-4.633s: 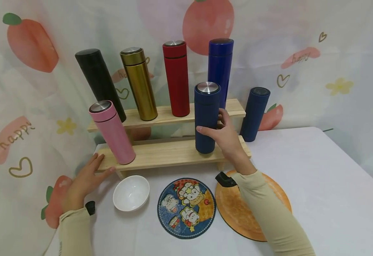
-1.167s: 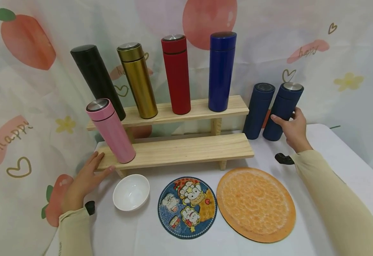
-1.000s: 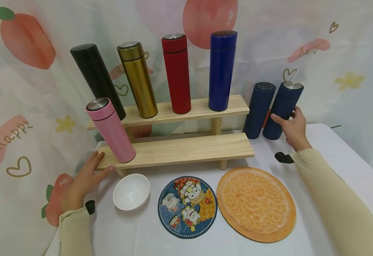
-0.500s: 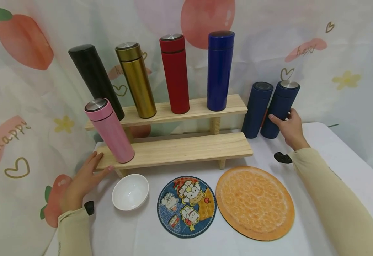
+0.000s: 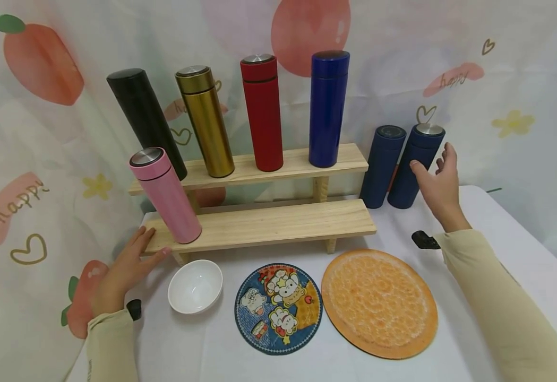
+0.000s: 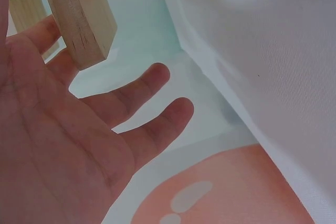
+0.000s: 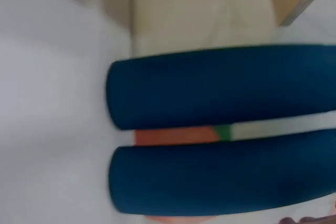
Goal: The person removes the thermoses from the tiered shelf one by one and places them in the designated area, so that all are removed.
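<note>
Beside the navy thermos with a silver lid, my right hand has its fingers off the bottle, and the thumb is close to its front side. Another navy thermos with a dark lid stands just to the left of it, upright on the table. In the right wrist view both navy bottles lie across the picture, with fingertips barely showing at the lower right corner. My left hand rests at the left end of the wooden two-tier stand; the left wrist view shows its fingers spread around the board's end.
The lower tier bears a pink thermos. Black, gold, red and blue thermoses stand on the upper tier. In front lie a white bowl, a cartoon round mat and an orange round mat.
The silver-lidded navy thermos was carried from the lower tier to the table, right of the other navy one. My right hand has since let go of it. My left hand stays put.
</note>
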`<state>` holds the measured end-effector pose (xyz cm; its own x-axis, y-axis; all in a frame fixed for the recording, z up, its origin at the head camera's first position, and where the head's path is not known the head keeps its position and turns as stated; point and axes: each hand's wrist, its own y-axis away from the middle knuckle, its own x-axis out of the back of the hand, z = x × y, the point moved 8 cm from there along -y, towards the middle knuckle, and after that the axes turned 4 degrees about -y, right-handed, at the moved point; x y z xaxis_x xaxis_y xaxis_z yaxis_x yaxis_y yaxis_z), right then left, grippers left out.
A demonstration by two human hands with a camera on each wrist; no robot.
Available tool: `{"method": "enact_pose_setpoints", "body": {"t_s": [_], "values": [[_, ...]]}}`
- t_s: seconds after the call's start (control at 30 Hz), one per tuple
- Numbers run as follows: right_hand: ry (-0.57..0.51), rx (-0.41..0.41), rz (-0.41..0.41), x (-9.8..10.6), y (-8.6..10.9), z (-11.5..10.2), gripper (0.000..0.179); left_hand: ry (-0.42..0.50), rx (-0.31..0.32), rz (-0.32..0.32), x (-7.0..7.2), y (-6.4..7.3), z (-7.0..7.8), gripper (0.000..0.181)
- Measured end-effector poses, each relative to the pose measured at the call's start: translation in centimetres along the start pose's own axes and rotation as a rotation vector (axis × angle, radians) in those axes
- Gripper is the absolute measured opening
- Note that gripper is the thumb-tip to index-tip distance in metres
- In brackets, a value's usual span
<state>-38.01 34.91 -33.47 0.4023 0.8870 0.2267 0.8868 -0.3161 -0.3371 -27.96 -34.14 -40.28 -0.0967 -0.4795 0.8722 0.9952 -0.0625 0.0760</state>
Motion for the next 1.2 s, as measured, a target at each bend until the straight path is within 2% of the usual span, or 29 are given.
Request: {"method": "enact_pose_setpoints", "body": {"t_s": [0.23,0.4,0.6,0.9,1.2], "values": [[0.031,0.121,0.087,0.1,1.2,-4.0,0.085,0.01,0.003,-0.005,-0.1,0.0,-0.1,0.101],[-0.018,0.218,0.079,-0.9,2.5,-6.9,0.084,0.021,0.018,-0.017,-0.1,0.0,-0.1,0.103],[-0.087,0.29,0.018,-2.5,4.0,-9.5,0.084,0.027,0.022,-0.022,0.0,0.1,0.1,0.103],[-0.208,0.324,-0.088,-5.0,5.8,-11.9,0.085,0.02,0.029,-0.023,-0.1,0.0,0.0,0.101],[-0.274,0.324,-0.186,-7.7,7.5,-13.2,0.082,0.015,0.046,-0.027,-0.1,-0.1,-0.1,0.104]]}}
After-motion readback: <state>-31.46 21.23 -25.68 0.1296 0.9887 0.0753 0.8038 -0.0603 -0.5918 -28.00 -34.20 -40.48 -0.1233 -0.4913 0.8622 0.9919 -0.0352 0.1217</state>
